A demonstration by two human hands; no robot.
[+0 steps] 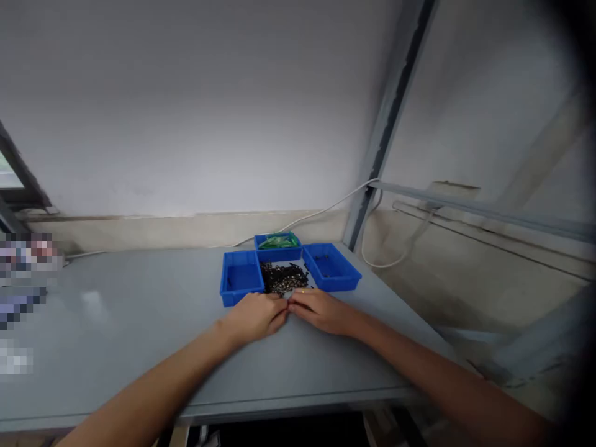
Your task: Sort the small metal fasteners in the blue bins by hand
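My left hand (261, 316) and my right hand (321, 310) meet at the fingertips just in front of a pile of small dark and metallic parts (285, 279). Both hands are closed in a pinch; whatever lies between the fingers is too small to make out. A blue bin (241, 274) stands left of the pile, close to my left hand. To the right is another blue bin (331, 268) with a few small pieces inside. Behind the pile, a third blue bin (278, 253) holds green items (279, 241).
The grey table (139, 335) runs along a wall. A metal frame post (388, 118) rises at the table's right back corner. A white cable (321, 213) crosses behind the bins. Pixelated items (28, 261) lie at the far left.
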